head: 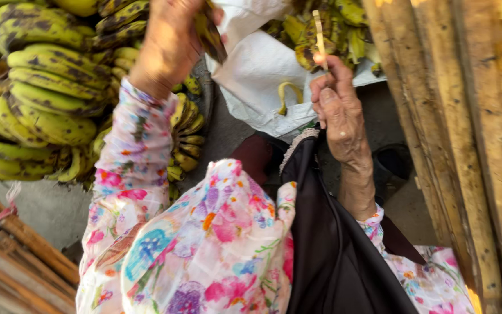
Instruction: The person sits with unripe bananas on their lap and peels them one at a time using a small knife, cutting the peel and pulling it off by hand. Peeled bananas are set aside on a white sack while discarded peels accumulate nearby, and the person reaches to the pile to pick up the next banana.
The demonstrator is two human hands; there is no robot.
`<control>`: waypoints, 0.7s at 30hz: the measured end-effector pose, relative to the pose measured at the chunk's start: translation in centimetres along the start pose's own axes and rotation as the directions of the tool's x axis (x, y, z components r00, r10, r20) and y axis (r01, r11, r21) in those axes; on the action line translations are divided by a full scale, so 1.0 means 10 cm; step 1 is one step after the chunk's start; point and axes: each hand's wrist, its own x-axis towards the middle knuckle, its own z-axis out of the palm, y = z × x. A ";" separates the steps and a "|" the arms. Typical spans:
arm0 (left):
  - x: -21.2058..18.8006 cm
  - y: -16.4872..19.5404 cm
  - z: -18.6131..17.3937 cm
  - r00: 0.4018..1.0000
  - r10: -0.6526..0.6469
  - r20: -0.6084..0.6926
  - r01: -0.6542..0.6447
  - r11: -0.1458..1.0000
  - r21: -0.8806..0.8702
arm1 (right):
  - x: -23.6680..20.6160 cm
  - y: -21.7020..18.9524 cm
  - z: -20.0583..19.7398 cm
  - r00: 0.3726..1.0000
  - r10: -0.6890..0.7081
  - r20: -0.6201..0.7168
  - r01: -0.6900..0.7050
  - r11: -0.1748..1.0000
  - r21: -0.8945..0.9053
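Banana [209,35] in left hand [169,43]; bunches [47,93] crowd left.

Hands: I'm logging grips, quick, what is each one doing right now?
Left hand: closed on a dark-spotted banana.
Right hand: closed, pinching a thin pale stick.

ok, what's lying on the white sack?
On the white sack: one curved yellow-green banana, more bananas at its top edge. Right hand covers part.

White woven plastic sack [257,81], crumpled and spread on the ground, top centre, under the cut banana pieces [326,35]
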 end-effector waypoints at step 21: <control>-0.05 -0.40 1.12 0.844 0.203 0.497 -0.484 0.687 0.541 | -0.03 -0.45 -0.11 0.987 -0.133 -0.086 0.076 0.873 -0.482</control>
